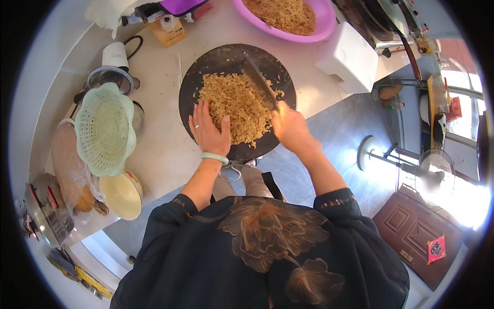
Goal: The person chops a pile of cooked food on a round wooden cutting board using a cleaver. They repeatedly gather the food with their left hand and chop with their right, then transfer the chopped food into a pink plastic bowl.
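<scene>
A heap of finely chopped, yellowish-brown food (231, 96) lies on a round dark chopping board (235, 54). My right hand (292, 125) grips a cleaver (259, 80) by its handle, which the fingers mostly hide. The blade slants up and to the left across the right part of the heap and looks blurred. My left hand (211, 129) rests palm down on the heap's lower left edge with its fingers apart. It wears a ring, and a pale bangle (214, 157) circles the wrist. Loose bits are scattered on the board around the heap.
A pink basin (266, 29) of similar chopped food stands beyond the board, beside a white foam box (349, 58). Left on the counter (162, 116) are a pale green colander (104, 129), a cream bowl (121, 195) and a steel pot (48, 210). A pan handle (411, 58) juts out at right.
</scene>
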The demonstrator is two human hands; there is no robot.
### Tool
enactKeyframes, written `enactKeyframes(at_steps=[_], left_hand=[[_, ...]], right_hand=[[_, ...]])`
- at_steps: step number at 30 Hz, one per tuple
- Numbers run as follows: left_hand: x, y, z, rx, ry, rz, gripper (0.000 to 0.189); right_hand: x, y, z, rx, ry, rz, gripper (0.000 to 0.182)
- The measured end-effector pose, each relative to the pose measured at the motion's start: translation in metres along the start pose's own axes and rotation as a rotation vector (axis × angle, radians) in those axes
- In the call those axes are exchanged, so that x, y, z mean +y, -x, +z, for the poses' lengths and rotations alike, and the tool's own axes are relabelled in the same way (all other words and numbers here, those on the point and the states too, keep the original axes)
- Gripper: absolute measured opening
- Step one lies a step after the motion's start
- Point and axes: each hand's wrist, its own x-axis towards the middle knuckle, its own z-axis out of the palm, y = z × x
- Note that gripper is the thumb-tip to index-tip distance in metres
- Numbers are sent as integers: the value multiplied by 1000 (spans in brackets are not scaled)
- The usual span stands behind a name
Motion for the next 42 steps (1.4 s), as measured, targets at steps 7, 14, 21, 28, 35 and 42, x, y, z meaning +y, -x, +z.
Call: enactKeyframes(at_steps=[7,14,21,28,35,42], left_hand=[[0,2,1,-7,11,0,68],[1,1,1,-8,23,-6,70],[1,-2,0,-13,26,-6,69],[3,-1,-2,-7,15,-5,65],[0,-2,-1,-14,17,-9,68],[2,-2,-1,6,11,-5,67]], right_hand=[[24,-6,7,93,-1,-6,18],[15,7,15,79,-24,8,22],[-5,24,10,0,-88,86,25],[-14,25,10,-22,-93,80,22],[-6,18,28,-55,-22,88,22],[-22,24,23,-68,-56,163,28]])
